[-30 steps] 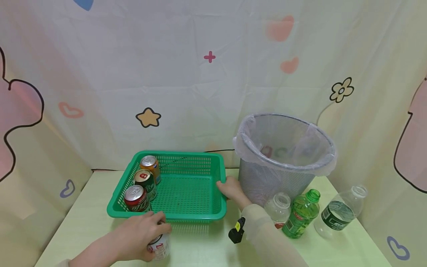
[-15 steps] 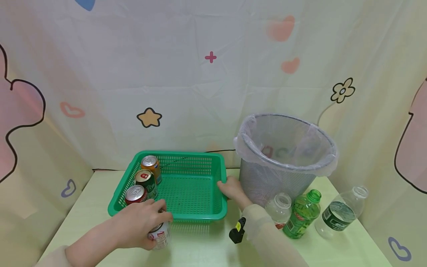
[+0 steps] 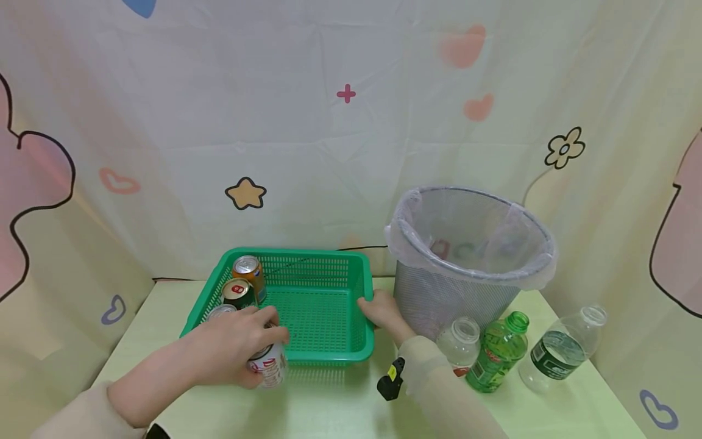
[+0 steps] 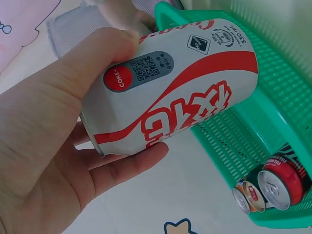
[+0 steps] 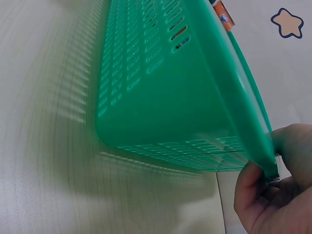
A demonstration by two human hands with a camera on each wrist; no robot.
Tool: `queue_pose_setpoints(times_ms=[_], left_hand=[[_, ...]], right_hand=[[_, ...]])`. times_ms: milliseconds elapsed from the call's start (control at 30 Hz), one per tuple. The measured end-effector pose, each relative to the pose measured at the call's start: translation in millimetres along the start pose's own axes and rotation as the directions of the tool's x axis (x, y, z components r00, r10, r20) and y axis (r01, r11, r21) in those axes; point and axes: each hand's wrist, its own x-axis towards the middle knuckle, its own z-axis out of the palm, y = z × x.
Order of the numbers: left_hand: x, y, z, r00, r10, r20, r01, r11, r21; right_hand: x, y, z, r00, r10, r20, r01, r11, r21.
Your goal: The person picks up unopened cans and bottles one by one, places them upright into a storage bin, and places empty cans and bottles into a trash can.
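Observation:
My left hand (image 3: pixel 238 344) grips a white and red soda can (image 4: pixel 180 87) from above, near its top end. In the head view it hangs at the front edge of the green basket (image 3: pixel 329 355). The right hand (image 3: pixel 384 311) pinches that basket's right rim, thumb on top and fingers curled beneath, as the right wrist view shows. Inside, along the left wall, stand an orange can (image 3: pixel 249 274), a dark green can (image 3: pixel 238 294) and a red can (image 4: pixel 285 178), which my left hand mostly covers in the head view.
Right of the basket stands a mesh bin (image 3: pixel 455 299) with a plastic liner. Before it are a clear bottle (image 3: pixel 459 344), a green bottle (image 3: pixel 498 353) and a larger clear bottle (image 3: pixel 559 353). A printed curtain (image 3: pixel 318 134) hangs behind the table (image 3: pixel 329 408).
My left hand has lifted the white and red can upward and forward to the basket's front rim, covering more of the red can. The right hand stays on the basket rim.

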Motion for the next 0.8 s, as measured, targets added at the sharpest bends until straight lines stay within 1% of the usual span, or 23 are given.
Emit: queue_pose_setpoints(times_ms=[133, 300, 533, 633, 800], left_hand=[[3.7, -4.8, -3.1, 1.000, -0.011, 0.000, 0.011, 1.000, -0.004], [8.0, -11.6, -5.0, 1.000, -0.014, -0.023, 0.015, 1.000, 0.000], [14.5, -21.5, -4.4, 0.999, -0.037, -0.038, 0.037, 0.999, -0.011], [17.1, -25.7, -4.5, 0.998, -0.046, -0.034, 0.045, 0.999, -0.027], [21.3, -32.4, -4.0, 0.997, -0.074, 0.001, 0.074, 0.996, -0.057]], right_hand=[[1, 1, 0.2, 1.000, -0.001, 0.002, 0.001, 1.000, 0.008], [2, 1, 0.3, 1.000, 0.002, 0.003, -0.002, 1.000, 0.002], [1, 1, -0.2, 1.000, 0.002, 0.007, -0.002, 1.000, 0.007], [1, 1, -0.6, 1.000, 0.004, 0.011, -0.004, 1.000, 0.014], [1, 2, -1.2, 1.000, -0.004, 0.011, 0.003, 1.000, 0.017]])
